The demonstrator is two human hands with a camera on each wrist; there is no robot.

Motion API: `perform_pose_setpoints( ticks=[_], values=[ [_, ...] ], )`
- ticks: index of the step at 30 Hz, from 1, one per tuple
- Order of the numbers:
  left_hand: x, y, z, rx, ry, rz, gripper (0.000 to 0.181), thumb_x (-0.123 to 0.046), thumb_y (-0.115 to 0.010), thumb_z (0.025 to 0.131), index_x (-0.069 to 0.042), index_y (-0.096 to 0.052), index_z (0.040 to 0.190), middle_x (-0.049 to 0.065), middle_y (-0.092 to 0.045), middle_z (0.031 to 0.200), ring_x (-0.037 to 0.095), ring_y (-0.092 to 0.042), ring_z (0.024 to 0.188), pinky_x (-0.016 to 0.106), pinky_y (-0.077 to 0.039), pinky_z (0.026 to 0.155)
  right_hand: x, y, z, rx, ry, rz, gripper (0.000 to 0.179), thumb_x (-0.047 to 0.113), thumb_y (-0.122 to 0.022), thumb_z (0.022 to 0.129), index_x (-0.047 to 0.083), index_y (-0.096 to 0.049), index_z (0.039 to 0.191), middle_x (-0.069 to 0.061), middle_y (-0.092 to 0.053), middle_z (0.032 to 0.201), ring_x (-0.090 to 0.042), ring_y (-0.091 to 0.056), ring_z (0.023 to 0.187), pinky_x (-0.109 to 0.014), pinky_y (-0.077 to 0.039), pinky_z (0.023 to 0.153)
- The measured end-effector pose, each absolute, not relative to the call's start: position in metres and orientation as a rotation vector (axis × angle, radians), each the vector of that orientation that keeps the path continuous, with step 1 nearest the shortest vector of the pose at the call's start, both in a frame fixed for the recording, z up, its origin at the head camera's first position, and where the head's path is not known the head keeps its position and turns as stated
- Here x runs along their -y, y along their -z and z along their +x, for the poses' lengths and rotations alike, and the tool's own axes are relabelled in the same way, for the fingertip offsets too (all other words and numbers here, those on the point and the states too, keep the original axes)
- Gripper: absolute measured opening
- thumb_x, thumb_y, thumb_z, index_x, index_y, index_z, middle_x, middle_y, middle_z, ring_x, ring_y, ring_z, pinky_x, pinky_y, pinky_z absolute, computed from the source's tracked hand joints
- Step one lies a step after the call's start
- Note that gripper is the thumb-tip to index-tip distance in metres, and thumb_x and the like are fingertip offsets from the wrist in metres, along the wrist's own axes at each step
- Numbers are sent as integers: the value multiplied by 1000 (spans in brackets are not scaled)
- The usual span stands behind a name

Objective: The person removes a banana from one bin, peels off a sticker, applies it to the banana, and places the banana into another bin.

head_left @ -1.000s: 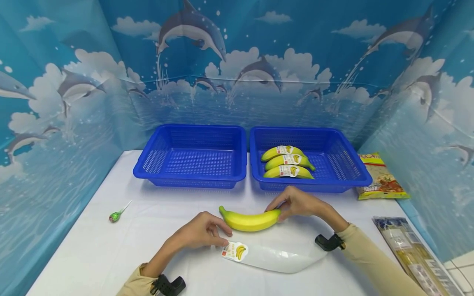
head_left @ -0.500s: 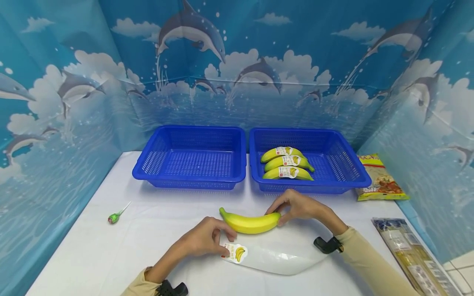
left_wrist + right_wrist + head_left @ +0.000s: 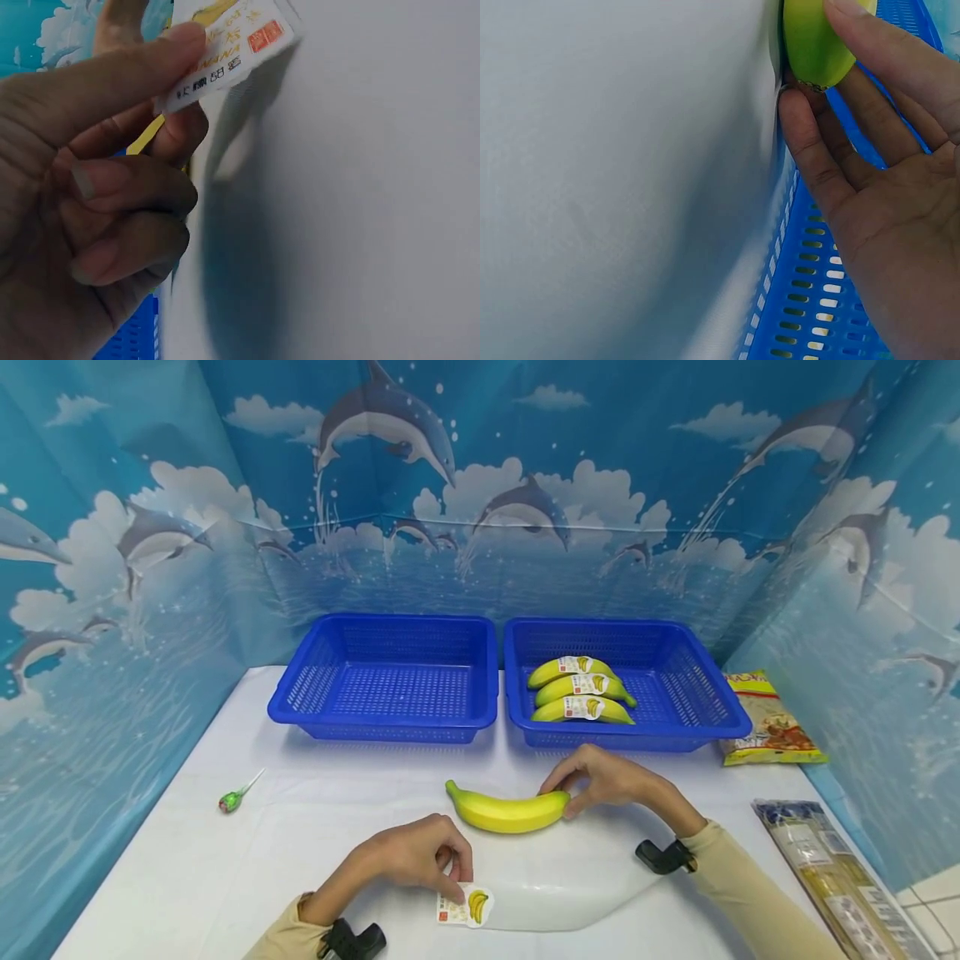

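Note:
In the head view my left hand (image 3: 420, 857) pinches the labelled left end of a flat, clear plastic sleeve (image 3: 551, 906) at the front of the table. The left wrist view shows the thumb pressing on the white label (image 3: 236, 45) with red and gold print. A bare yellow banana (image 3: 506, 814) lies just behind the sleeve, its green-tipped stem to the left. My right hand (image 3: 603, 778) grips its right end between thumb and fingers. In the right wrist view, that dark-tipped end of the banana (image 3: 817, 45) is greenish.
Behind stand two blue baskets; the right basket (image 3: 705, 722) holds 3 labelled bananas (image 3: 581, 687), while the left basket (image 3: 382, 727) holds nothing visible. A lollipop (image 3: 231, 802) lies left. At right are a food packet (image 3: 772, 727) and a flat package (image 3: 825, 860). Dolphin-print curtains surround the table.
My left hand has taken hold of the sleeve's labelled end and moved it slightly left and toward me. The right hand keeps its grip on the banana, almost still.

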State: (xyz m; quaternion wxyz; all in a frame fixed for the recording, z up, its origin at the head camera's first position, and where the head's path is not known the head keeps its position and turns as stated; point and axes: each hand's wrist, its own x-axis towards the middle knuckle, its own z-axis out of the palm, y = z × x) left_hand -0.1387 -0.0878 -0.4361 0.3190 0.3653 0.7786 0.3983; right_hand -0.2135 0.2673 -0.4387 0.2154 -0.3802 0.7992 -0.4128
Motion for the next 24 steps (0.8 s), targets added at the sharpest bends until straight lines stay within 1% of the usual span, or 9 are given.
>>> perform_pose_setpoints(
  ticks=[4,6,10,14,16,18,20,24],
  values=[
    [88,430,-144,-1944,-1056,1020,8,-7,-88,90,-9,-80,87,-13,-58,65,-3,-42,55,14,-35,54,-267,437,-213,-2190,1150,-1088,40,0,-90,84,-3,-78,122,-12,-80,118,-22,-76,105,-38,-63,94],
    [87,428,-146,-1911,-1079,1019,6,-7,-86,92,-7,-80,90,-11,-55,62,-3,-39,54,14,-33,53,-267,436,-213,-2184,1146,-1103,41,0,-90,85,-4,-77,124,-13,-79,119,-24,-76,105,-39,-63,94],
    [84,423,-151,-1866,-1136,1015,2,-6,-83,94,-6,-81,94,-10,-48,58,-1,-35,53,16,-29,52,-267,429,-210,-2212,1135,-1108,41,2,-89,87,-6,-76,125,-17,-78,121,-33,-75,107,-46,-63,96],
    [82,418,-155,-1830,-1220,1022,5,-6,-82,94,-1,-81,97,-11,-44,57,1,-33,53,17,-27,51,-267,418,-204,-2232,1135,-1147,39,9,-86,93,-7,-74,127,-22,-76,125,-42,-72,115,-54,-60,100],
    [81,417,-156,-1822,-1263,1031,9,-6,-82,94,2,-80,99,-11,-43,56,1,-32,52,17,-27,51,-267,411,-201,-2224,1137,-1179,38,12,-82,97,-7,-73,129,-23,-75,127,-41,-71,119,-55,-58,102],
    [80,415,-156,-1826,-1301,1022,9,-6,-82,94,3,-80,99,-10,-45,56,2,-33,53,17,-28,51,-266,403,-196,-2211,1138,-1215,34,14,-78,101,-3,-73,130,-22,-74,129,-36,-71,122,-54,-58,104],
    [79,413,-155,-1837,-1331,994,9,-5,-81,95,3,-80,99,-7,-49,58,2,-34,53,17,-28,51,-264,394,-191,-2189,1141,-1242,31,14,-74,104,0,-73,132,-20,-75,130,-32,-71,122,-52,-58,104],
    [75,407,-153,-1867,-1373,913,10,-5,-80,95,4,-80,100,-5,-63,67,3,-41,56,17,-32,52,-254,376,-176,-2137,1142,-1316,27,13,-70,107,1,-74,131,-16,-76,127,-30,-74,117,-49,-61,101]
  ],
)
